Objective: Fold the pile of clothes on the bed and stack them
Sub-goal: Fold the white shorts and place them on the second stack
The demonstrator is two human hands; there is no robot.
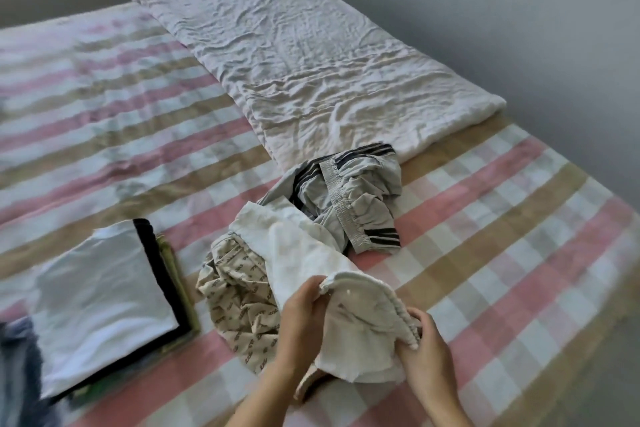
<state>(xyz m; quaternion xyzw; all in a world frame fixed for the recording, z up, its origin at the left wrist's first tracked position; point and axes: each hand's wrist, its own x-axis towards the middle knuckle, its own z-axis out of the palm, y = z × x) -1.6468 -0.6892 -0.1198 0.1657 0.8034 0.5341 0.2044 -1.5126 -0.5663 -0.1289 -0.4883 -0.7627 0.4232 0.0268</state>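
Note:
A white garment [311,253] stretches from the loose pile toward me, and both hands hold its near, elastic-edged end. My left hand [301,319] pinches the edge on the left; my right hand [426,350] grips it on the right. Under it lies a crumpled beige patterned garment [239,308]. Behind them sit grey shorts with dark stripes [349,191]. At the left stands a stack of folded clothes [104,302], with a white piece on top, a black one and a green one below.
The bed [485,253] has a pink, tan and white checked sheet. A folded white quilt [311,55] lies across the far side. Grey walls run behind and to the right. A dark blurred cloth [17,357] shows at the lower left edge.

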